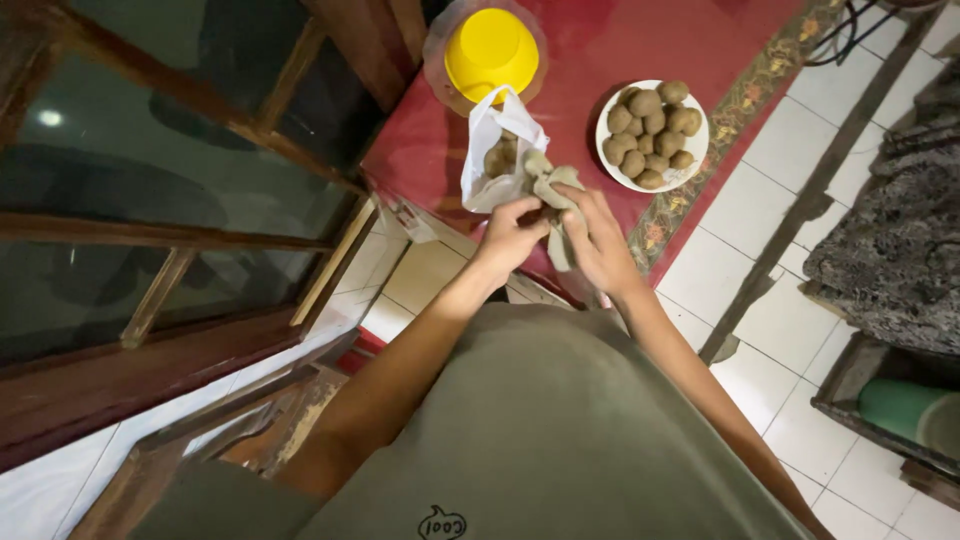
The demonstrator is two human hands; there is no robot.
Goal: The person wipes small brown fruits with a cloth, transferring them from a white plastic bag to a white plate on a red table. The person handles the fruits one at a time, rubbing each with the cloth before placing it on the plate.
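Shirt: our olive-green shirt (560,420) fills the bottom of the view, both bare forearms reaching forward from it over the red mat (640,60).
Left hand: our left hand (510,235) is curled narrow, fingers pinched on a small brown round fruit and the cloth, just below the bag.
Right hand: our right hand (598,240) is closed around the grey-green cloth (556,200), which hangs down between the two hands.
Fruit in hand: mostly hidden by cloth and fingers; we cannot tell how much of it is wrapped.
Bag: the white plastic bag (490,150) stands open just beyond our hands, more brown fruits inside.
Plate: the white plate (700,135) sits to the right of the bag, apart from it, piled with brown fruits (650,135).
Yellow bowl: upturned (490,50) beyond the bag.
Doing it well: we judge that rubbing goes best if we turn the fruit with the left fingers, keep the cloth snug with the right, and work over the mat.
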